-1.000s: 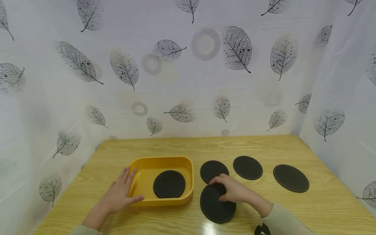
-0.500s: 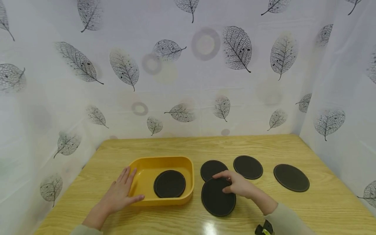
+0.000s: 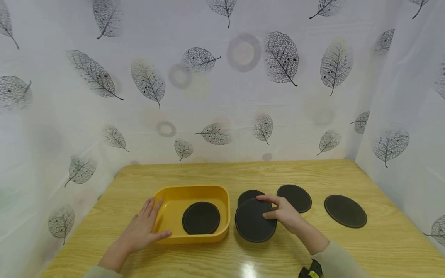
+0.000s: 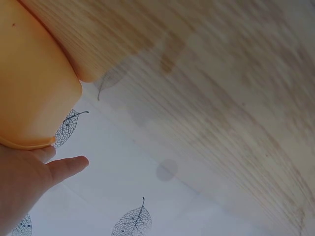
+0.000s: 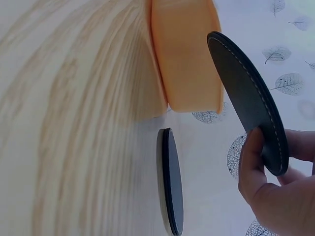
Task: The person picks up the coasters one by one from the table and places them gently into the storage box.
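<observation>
My right hand (image 3: 285,214) pinches a round black coaster (image 3: 253,224) by its right edge, thumb on one face and fingers on the other. In the right wrist view this coaster (image 5: 246,93) is raised and tilted, with pale stitching along its rim. To its left stands a yellow tray (image 3: 191,239), where one black coaster (image 3: 201,218) lies toward the right end. My left hand (image 3: 139,227) rests on the tray's left end, fingers straight over the rim and thumb stretched along the front. Partly hidden behind the held coaster, another black coaster (image 3: 247,195) lies on the table.
Two more black coasters, a middle one (image 3: 294,198) and a far right one (image 3: 345,211), lie flat on the wooden table (image 3: 194,173). A white leaf-print curtain (image 3: 229,92) encloses the back and both sides. A dark strap item (image 3: 310,270) shows by the right sleeve.
My right hand has lifted the coaster off the table and carried it away from me and slightly left, over part of the coaster behind. My left hand and the tray stay where they were.
</observation>
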Tool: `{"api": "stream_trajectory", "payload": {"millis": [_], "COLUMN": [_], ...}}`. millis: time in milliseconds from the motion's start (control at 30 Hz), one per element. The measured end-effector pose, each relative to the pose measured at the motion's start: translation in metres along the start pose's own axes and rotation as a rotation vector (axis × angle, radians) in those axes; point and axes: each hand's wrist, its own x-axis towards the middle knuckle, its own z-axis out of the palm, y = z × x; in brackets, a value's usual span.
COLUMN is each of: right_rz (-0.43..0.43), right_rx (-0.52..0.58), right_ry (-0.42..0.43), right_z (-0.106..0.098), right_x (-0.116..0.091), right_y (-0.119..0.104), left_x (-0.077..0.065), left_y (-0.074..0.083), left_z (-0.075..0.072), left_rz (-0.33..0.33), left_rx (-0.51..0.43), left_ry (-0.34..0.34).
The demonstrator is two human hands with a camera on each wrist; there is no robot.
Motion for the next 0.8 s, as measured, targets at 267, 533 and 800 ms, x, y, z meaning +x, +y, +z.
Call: {"api": "stream_trajectory", "payload": {"millis": [267,533,800], "right_rz": [0.004,-0.017,-0.012], "right_rx": [0.185,0.263,0.291], "right_ry": [0.025,-0.003,0.011], "right_z": [0.006,0.017,0.031], "right_x": [0.003,0.012,0.023], "right_y": [-0.008,-0.015,-0.021], "left_x": [0.001,0.001,0.000], "left_y": [-0.002,0.000,0.000], "left_z": [0.002,0.001,0.001], "left_rz": [-0.005,-0.008,-0.006], "left_rx": [0.010,0.000,0.004], "left_ry": [0.004,-0.007,-0.008]}}
